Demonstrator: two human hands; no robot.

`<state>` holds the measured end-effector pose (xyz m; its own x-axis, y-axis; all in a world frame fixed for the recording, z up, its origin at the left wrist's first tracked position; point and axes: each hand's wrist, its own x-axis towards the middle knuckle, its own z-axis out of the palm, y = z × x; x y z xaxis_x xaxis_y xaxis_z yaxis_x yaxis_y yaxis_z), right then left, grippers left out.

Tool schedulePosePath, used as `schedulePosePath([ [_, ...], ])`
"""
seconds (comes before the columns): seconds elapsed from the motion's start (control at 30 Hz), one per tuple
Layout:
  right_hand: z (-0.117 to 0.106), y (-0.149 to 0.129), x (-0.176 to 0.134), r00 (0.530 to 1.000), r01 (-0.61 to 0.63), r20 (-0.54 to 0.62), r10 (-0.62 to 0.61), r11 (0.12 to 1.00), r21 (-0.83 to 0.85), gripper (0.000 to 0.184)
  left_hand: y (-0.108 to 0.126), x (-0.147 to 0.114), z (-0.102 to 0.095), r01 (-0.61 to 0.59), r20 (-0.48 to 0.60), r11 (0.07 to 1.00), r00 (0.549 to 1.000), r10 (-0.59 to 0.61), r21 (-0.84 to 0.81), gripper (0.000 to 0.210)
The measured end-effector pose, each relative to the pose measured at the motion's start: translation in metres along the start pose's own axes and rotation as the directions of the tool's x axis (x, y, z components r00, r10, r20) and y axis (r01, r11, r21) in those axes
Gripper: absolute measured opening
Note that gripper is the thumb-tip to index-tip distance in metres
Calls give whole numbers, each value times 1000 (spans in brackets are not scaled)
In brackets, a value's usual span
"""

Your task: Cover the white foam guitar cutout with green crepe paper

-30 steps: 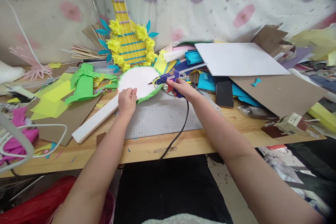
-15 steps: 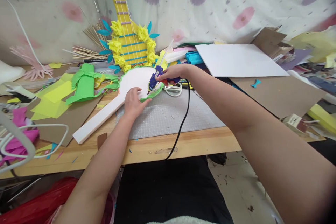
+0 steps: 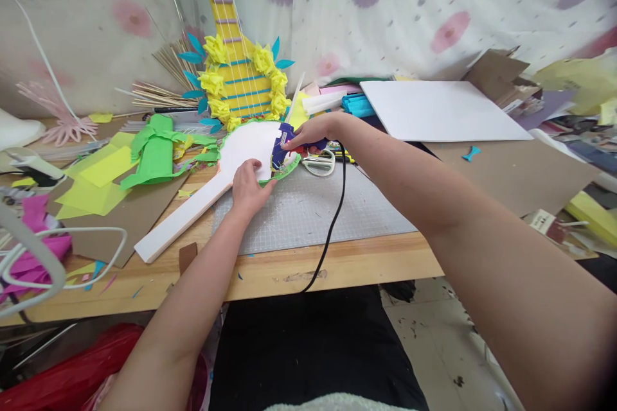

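Observation:
A white guitar-shaped board point(image 3: 243, 144), its rounded edge trimmed with green crepe paper, lies at an angle on the worktop. Its long neck point(image 3: 183, 218) points to the lower left. My left hand point(image 3: 248, 191) grips the near side of the body, fingers curved over the white face and thumb out along the green edging. A blue hot glue gun point(image 3: 285, 141) is held in my right hand point(image 3: 308, 135), its nozzle pointing down at the green edge near my left thumb. The black cord point(image 3: 332, 225) hangs over the table front.
Behind the board leans a yellow paper guitar point(image 3: 245, 87) with yellow flowers and blue leaves. White-handled scissors point(image 3: 321, 164) lie on the grey cutting mat point(image 3: 328, 205). Green crepe paper point(image 3: 157, 151) is to the left, a white foam sheet point(image 3: 438, 109) and cardboard point(image 3: 511, 170) to the right.
The glue gun and my right hand have shifted slightly left. My left hand keeps its grip on the board, almost unmoved.

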<state>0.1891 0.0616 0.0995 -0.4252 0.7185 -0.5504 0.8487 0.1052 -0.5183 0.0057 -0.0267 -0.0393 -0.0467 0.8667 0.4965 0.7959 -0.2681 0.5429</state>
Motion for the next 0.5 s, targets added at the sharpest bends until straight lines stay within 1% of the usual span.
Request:
schedulePosePath([
  [0.13, -1, -2, 2, 998, 27, 52, -25, 999, -34, 46, -1, 0, 0, -6, 1, 1000, 1000, 6, 15, 47],
  [0.23, -2, -4, 2, 998, 24, 60, -23, 999, -21, 44, -1, 0, 0, 3, 8, 1000, 1000, -4, 22, 47],
  [0.3, -3, -4, 0, 999, 4, 41, -5, 1000, 21, 42, -1, 0, -1, 6, 12, 1000, 1000, -6, 17, 46],
  [0.4, -4, -5, -5, 999, -40, -25, 43, 995, 95, 39, 0, 0, -1, 4, 16, 1000, 1000, -4, 6, 44],
  [0.5, -5, -5, -9, 997, -50, -58, 56, 994, 99, 38, 0, 0, -1, 7, 16, 1000, 1000, -7, 5, 43],
])
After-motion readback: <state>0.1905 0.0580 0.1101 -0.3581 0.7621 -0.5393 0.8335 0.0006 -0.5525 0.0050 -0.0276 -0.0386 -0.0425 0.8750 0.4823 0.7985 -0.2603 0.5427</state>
